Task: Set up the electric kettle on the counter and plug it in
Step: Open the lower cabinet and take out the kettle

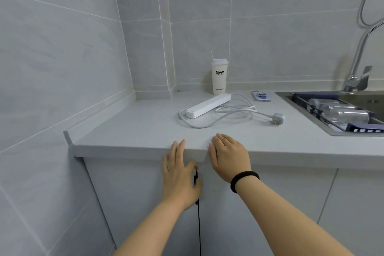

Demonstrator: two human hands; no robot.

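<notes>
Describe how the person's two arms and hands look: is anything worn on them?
Both forearms are bare, with no sleeves in view. The right hand has a black, textured band around its wrist. The left hand wears nothing visible, no ring and no watch.

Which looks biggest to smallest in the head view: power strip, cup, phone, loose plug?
1. Power strip, longest.
2. Cup, though it stands farther back, so the gap is unsure.
3. Phone.
4. Plug, close to the phone.

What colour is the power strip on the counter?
White, with a pale grey-white cord; the power strip shows best in the head view.
</notes>
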